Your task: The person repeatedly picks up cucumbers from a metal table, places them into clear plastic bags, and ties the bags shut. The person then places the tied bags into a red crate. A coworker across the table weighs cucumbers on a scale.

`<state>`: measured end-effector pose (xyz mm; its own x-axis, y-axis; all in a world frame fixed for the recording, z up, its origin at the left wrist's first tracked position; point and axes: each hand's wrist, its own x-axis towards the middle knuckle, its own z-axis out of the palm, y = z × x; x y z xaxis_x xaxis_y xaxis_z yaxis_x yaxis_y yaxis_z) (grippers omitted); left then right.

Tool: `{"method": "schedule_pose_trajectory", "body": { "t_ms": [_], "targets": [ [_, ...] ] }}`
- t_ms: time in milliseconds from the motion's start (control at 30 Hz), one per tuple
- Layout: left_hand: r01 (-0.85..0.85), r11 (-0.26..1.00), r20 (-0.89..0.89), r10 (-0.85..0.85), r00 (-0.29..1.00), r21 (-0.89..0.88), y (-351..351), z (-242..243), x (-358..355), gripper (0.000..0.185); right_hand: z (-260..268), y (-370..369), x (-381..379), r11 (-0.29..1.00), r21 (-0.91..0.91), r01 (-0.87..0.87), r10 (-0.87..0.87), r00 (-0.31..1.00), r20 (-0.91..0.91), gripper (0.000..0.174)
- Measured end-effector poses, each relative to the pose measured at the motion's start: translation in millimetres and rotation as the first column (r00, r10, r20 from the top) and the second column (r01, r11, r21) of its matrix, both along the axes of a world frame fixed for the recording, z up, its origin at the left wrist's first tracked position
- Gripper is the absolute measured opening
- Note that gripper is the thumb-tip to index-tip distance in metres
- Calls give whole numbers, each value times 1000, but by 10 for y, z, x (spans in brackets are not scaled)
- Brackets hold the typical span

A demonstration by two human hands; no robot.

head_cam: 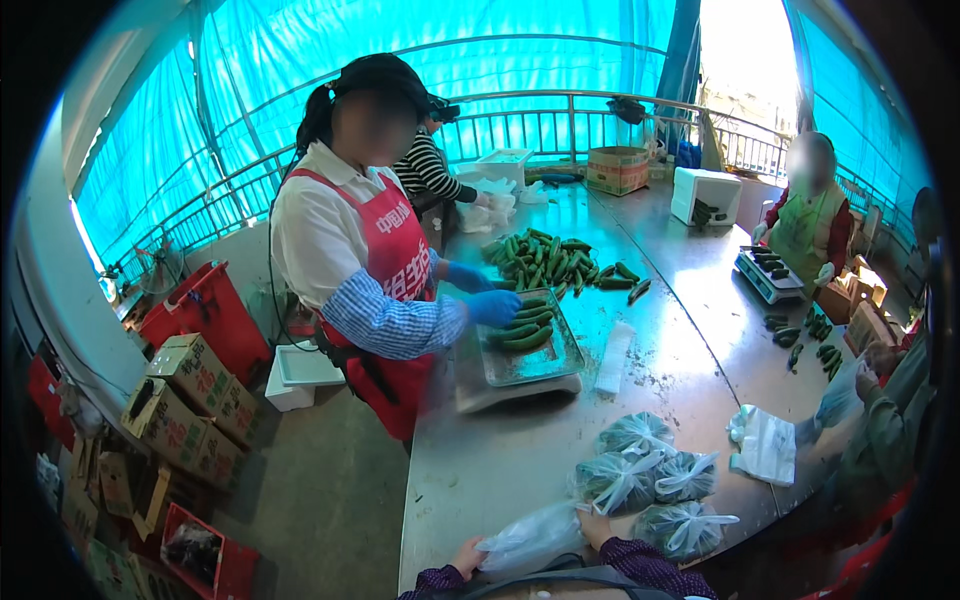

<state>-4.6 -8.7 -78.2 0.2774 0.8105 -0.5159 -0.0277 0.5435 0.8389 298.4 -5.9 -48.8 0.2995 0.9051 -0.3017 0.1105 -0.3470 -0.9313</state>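
Observation:
At the near edge of the metal table, my left hand (469, 558) grips one end of a translucent plastic bag (532, 536). My right hand (595, 527) has hold of the bag's other end. The bag lies stretched between them and looks flat. Just beyond and to the right of my right hand sit several knotted plastic bags (616, 480) with dark green contents, probably cucumbers. A stack of white plastic bags (763, 444) lies farther right on the table.
Across the metal table (465, 465), a co-worker (360, 247) in a red apron handles cucumbers (525, 339) on a scale tray (491, 371). Behind is a cucumber heap (544, 259). Another person (806, 217) stands by a second scale (769, 276). Cartons (187, 420) stand on the left floor.

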Motion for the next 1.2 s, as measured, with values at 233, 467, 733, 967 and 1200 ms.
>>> {"method": "schedule_pose_trajectory", "body": {
  "t_ms": [233, 467, 733, 967, 1200],
  "targets": [
    [-15, 1000, -37, 15, 999, -10, 6, 4, 3, 15, 159, -227, 82, 996, 41, -84, 81, 993, 83, 33],
    [-13, 1000, -1, 13, 1000, -18, -17, 35, 0, 10, 260, -285, 46, 932, 79, -354, 304, 883, 358, 51],
    [-23, 999, -15, 22, 1000, -24, -41, 43, 6, 14, 238, -239, 22, 969, 27, -245, 223, 919, 325, 50],
    [-53, 993, -8, 52, 999, -106, -26, 76, 14, 21, 502, -244, 18, 979, -33, -199, 201, 957, 208, 51],
    [-43, 990, 69, 52, 996, -133, -11, 54, -5, 14, 304, -213, 27, 984, 64, -167, 148, 962, 231, 32]
  ]
}}
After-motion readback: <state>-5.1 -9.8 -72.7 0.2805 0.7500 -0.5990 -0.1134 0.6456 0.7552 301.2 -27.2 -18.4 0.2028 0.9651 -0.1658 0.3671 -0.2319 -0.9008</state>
